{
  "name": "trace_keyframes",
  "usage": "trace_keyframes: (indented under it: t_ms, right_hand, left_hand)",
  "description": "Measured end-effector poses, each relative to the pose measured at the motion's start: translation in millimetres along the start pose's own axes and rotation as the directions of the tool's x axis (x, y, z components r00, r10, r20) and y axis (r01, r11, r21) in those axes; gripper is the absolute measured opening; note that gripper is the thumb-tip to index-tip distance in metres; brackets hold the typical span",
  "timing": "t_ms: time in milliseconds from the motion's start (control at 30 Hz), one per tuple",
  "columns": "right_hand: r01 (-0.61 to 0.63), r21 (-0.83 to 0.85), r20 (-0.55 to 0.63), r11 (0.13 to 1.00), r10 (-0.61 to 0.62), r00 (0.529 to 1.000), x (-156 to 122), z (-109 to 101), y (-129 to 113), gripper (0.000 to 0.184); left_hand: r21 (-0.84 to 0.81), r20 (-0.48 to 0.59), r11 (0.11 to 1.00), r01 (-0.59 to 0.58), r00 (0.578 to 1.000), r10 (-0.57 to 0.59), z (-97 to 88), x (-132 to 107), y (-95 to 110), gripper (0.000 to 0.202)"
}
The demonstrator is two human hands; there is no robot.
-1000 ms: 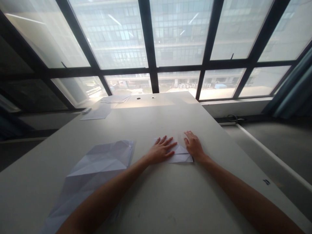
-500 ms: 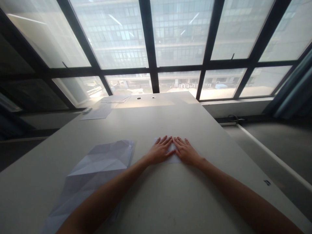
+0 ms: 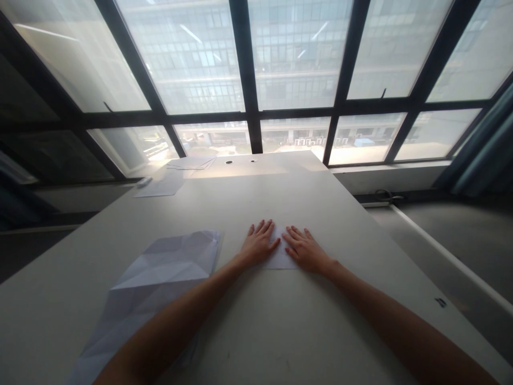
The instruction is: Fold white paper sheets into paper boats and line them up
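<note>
A small white sheet of paper [image 3: 280, 260] lies flat on the white table [image 3: 248, 321], partly covered by both hands. My left hand [image 3: 258, 242] rests palm down on its left part, fingers stretched out and pointing away from me. On the right part lies my right hand [image 3: 305, 249], also flat with fingers apart. A strip of paper shows between the two hands. Its folds and outer edges are mostly hidden under them.
Creased larger paper [image 3: 160, 283] lies left of my left forearm. More white sheets [image 3: 160, 185] are at the far left table corner, with a small blurred object [image 3: 143, 182] beside them. Tall windows [image 3: 296, 53] stand behind the table. A dark mark [image 3: 441, 302] is near the right edge.
My left hand has slid left across the paper, away from my right hand, so the gap between them is wider. My right hand has stayed nearly in place.
</note>
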State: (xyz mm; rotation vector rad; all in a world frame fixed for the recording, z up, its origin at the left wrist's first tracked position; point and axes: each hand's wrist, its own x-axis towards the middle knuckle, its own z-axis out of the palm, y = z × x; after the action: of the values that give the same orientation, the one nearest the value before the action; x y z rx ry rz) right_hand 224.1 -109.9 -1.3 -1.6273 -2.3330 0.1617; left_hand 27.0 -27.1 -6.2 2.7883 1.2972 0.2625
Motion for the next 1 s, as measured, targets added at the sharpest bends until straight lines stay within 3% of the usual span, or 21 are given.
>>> trace_keyframes:
  t_ms: [233, 567, 667, 867, 1000]
  right_hand:
    - [0.095, 0.032, 0.024, 0.995, -0.096, 0.995, -2, -7, -2, 0.046]
    - [0.015, -0.008, 0.007, 1.0, -0.015, 1.0, 0, 0, 4, 0.051]
    - [-0.019, -0.016, -0.002, 1.0, 0.019, 1.0, 1, 0, 9, 0.051]
    - [-0.042, 0.006, -0.004, 0.999, 0.042, 0.999, 1, 0, 13, 0.052]
    - [-0.042, 0.011, -0.008, 0.999, 0.042, 0.999, 1, -1, 11, 0.051]
  left_hand:
    - [0.027, -0.068, 0.99, 0.141, 0.988, -0.139, 1.2, 3, -7, 0.05]
    - [0.035, -0.172, 0.942, 0.333, 0.931, -0.322, 3.2, 13, -33, 0.045]
    - [-0.014, -0.157, 0.947, 0.32, 0.935, -0.318, 2.9, 15, -33, 0.044]
    - [-0.122, -0.168, 0.975, 0.188, 0.964, -0.207, -3.1, 13, -29, 0.037]
    - [-0.273, -0.208, 0.95, 0.151, 0.955, -0.212, -5.6, 15, -31, 0.038]
